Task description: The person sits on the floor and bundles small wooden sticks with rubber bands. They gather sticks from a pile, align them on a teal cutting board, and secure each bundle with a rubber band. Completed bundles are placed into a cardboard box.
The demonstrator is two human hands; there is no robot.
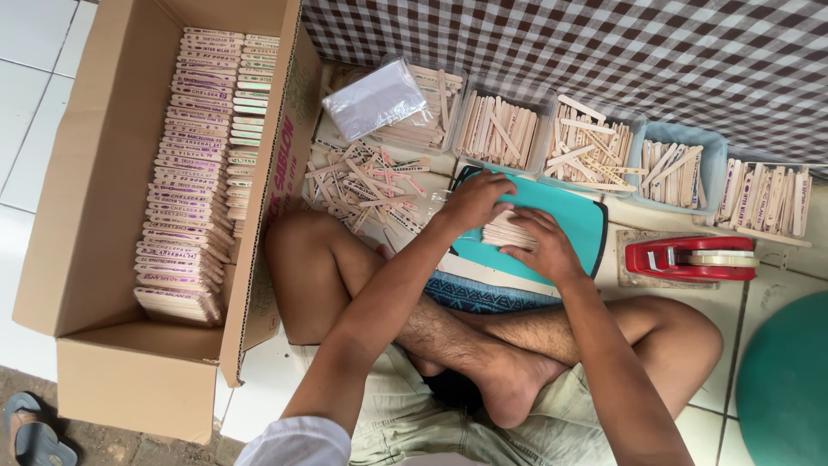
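Note:
I sit cross-legged on the floor. My left hand (476,200) and my right hand (543,245) rest on a small stack of flat wooden sticks (504,233) that lies on a teal cutting board (573,226). Both hands press the stack from its two sides, fingers bent over it. A loose heap of printed wooden sticks (366,185) lies on the floor just left of my left hand.
A big cardboard box (103,216) at left holds rows of bundled sticks (194,164). Several clear trays of sticks (500,134) line the back, by a checkered cloth (604,43). A red tape dispenser (690,257) stands right of the board; a green round object (787,380) is at far right.

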